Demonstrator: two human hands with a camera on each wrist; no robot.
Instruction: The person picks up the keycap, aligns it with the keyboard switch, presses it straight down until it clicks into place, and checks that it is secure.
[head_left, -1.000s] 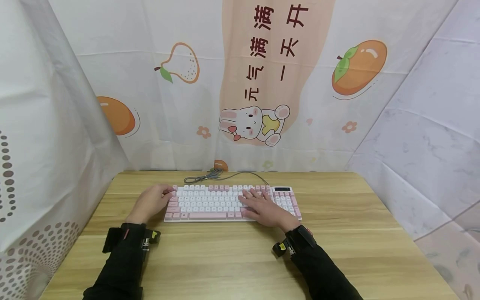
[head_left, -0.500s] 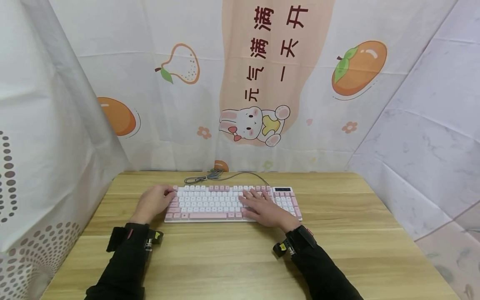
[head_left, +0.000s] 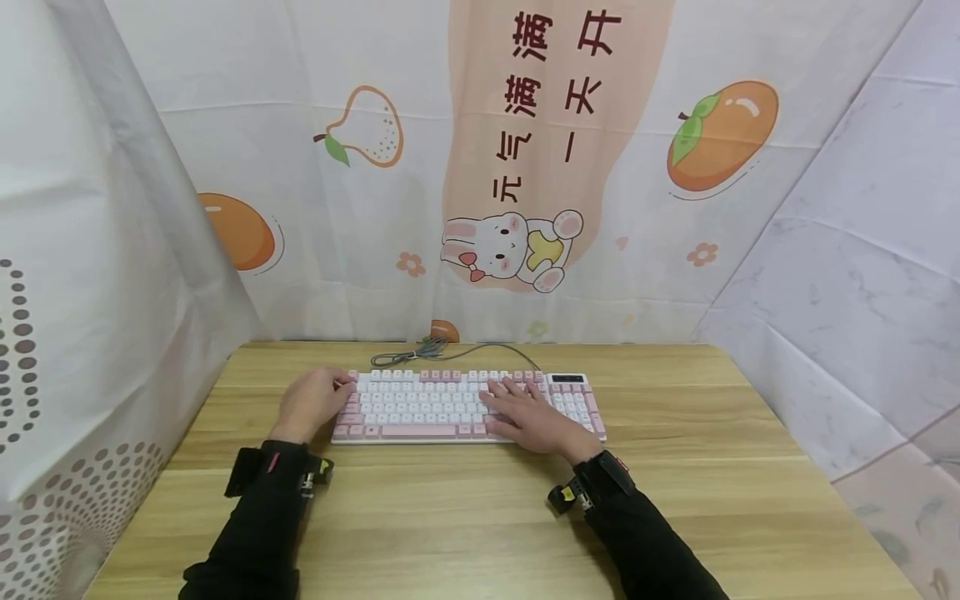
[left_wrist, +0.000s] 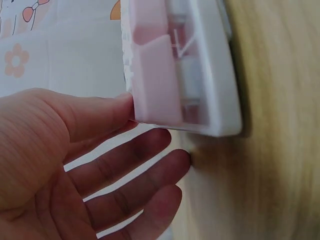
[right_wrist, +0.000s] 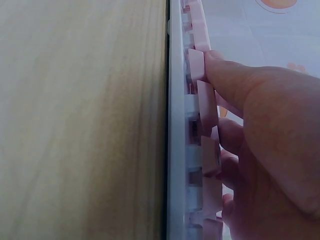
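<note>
A white and pink keyboard [head_left: 420, 432] lies on the wooden table. My left hand [head_left: 311, 404] is at its upper left end, with thumb and index finger pinching near the edge. The left wrist view shows that thumb against the pink keys [left_wrist: 157, 82]; the other fingers of the left hand [left_wrist: 55, 150] are spread loosely beside the keyboard, and the index fingertip is partly hidden. My right hand [head_left: 536, 417] rests on the right part of the keys, fingers stretched out. Seen from the right wrist, the thumb of this hand [right_wrist: 280, 120] touches a pink key [right_wrist: 197, 65].
Behind the keyboard lies its grey cable [head_left: 405, 358], partly bundled. A printed white cloth [head_left: 360, 242] hangs along the table's back edge. Bare wooden table [head_left: 435, 517] extends in front of the keyboard. Cloth also hangs at both sides.
My left wrist and forearm have shifted a little to the right, while the fingers stay at the keyboard's upper left end. The right hand keeps its place on the keys.
</note>
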